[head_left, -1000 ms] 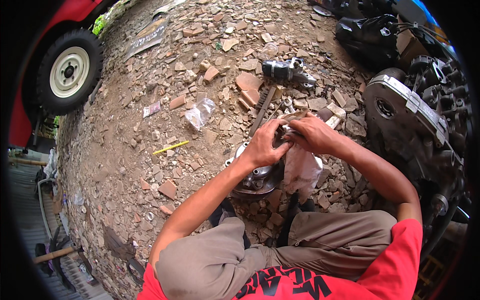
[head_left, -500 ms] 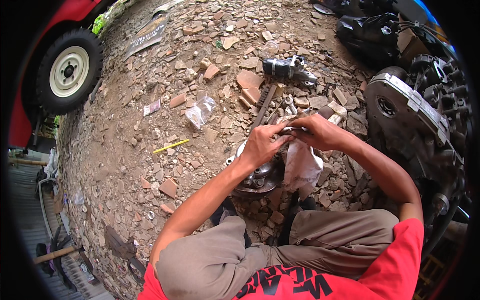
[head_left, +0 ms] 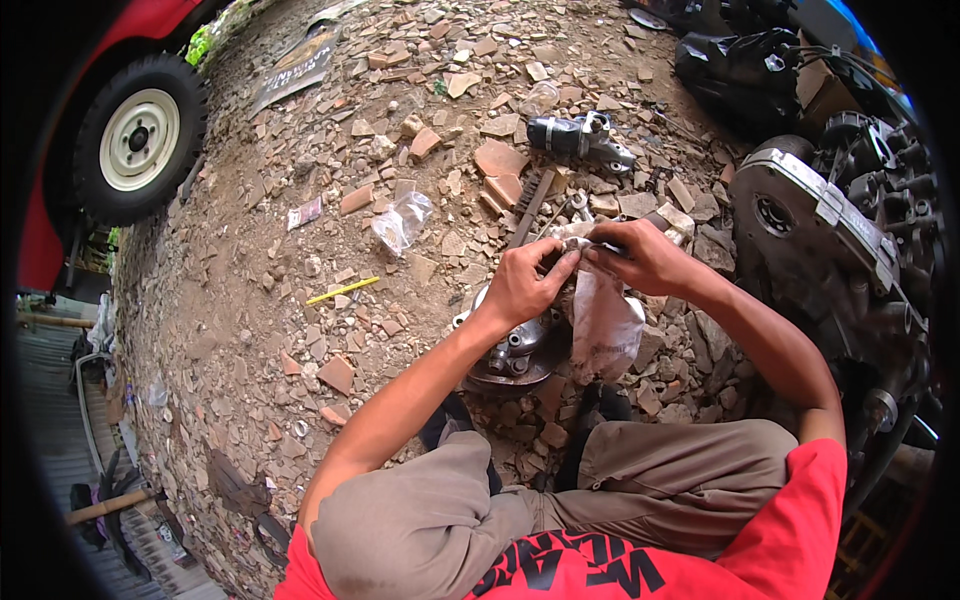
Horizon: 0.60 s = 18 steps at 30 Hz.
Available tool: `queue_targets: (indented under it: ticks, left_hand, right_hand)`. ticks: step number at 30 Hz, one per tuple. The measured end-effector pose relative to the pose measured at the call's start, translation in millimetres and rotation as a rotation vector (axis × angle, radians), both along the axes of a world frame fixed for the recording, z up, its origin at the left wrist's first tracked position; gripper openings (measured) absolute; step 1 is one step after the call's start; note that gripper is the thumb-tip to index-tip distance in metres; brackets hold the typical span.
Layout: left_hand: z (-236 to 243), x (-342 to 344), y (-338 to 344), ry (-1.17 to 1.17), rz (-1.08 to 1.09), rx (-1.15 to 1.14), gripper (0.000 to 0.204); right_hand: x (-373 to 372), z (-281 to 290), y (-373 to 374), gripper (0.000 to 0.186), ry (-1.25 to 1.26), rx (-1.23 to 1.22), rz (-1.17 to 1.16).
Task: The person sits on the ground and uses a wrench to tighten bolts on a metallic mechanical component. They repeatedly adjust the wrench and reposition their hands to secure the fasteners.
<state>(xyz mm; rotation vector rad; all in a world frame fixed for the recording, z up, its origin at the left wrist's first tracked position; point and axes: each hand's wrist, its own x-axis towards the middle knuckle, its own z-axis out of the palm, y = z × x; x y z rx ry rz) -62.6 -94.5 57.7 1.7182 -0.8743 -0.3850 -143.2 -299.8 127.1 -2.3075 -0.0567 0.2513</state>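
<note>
Both hands meet above a round metal machine part (head_left: 518, 362) on the ground between my feet. My left hand (head_left: 530, 280) is closed, its thumb and fingers pinching the top of a dirty white rag (head_left: 608, 325). From the other side my right hand (head_left: 640, 255) grips the same rag with bent fingers. The cloth hangs down over the right side of the metal part. Whether a small piece sits inside the bunched cloth is hidden by my fingers. Just beyond the hands lie a wire brush (head_left: 531, 205) and a wrench (head_left: 579, 207).
A starter motor (head_left: 580, 140) lies farther off on the broken-tile ground. A large engine (head_left: 800, 225) stands close on my right, below a black plastic bag (head_left: 735, 75). To the left are a clear plastic bag (head_left: 402, 222), a yellow stick (head_left: 342, 291) and a vehicle's wheel (head_left: 140, 140).
My fingers have shifted on the rag, and the right hand has moved slightly up. The hanging cloth has turned and spread a little. My forearms stay nearly in place.
</note>
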Motion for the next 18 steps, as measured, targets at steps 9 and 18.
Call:
queue_targets:
  ticks: [9,18]
  left_hand:
    - [-12,7,1,0.269,-0.062,-0.063,0.025]
    - [-16,11,0,0.363,-0.083,-0.049,0.019]
  right_hand:
    - [-4,-26,1,0.021,-0.244,0.08,-0.031]
    - [-4,-28,4,0.026,-0.186,0.199,-0.079]
